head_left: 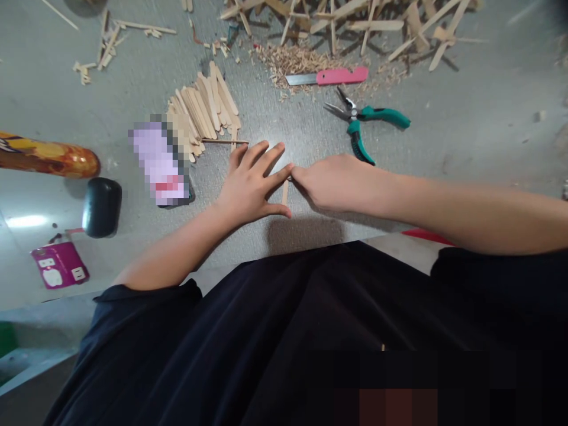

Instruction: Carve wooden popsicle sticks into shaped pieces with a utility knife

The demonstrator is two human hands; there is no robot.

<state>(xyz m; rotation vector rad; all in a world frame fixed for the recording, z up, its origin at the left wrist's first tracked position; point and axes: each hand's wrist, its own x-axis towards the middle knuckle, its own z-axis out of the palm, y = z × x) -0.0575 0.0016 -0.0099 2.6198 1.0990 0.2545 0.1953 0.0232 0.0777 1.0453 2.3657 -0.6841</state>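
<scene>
My left hand (254, 177) lies on the table with its fingers spread wide. Between its index finger and thumb a short part of a pale wooden craft stick (285, 193) shows; the rest is covered. My right hand (331, 182) is closed, its fingertips meeting my left index fingertip over that stick. What my right fingers hold, if anything, is hidden. Just beyond my left hand rests a pile of craft sticks (202, 109), with a thin dark rod (225, 141) at its near side.
Pliers with green handles (361, 121) lie spread beyond my right hand. A pink cutter (341, 76) with its blade out borders wood shavings (297, 59). Crossed-stick pieces (373, 25) fill the back. Leftward are a phone (160, 163), dark case (102, 207), orange can (48, 155) and purple box (60, 265).
</scene>
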